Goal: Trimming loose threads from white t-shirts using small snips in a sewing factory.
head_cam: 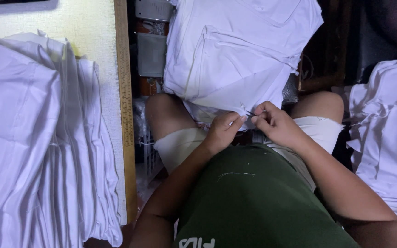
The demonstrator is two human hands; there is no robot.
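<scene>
Both hands pinch white garment edge — garment extends beyond them.

Packages, seen from above. In the dark gap just past the right edge of the table, to the left of the white cloth on your lap, you see two flat grey packs. The upper pack is cut off by the top of the view. The lower pack is rectangular and stands on its short side. Between them lies an orange-brown packet in crinkled clear wrap. Lower down, by your left knee, there is loose clear plastic wrapping. You have no signs or screens in view.
</scene>
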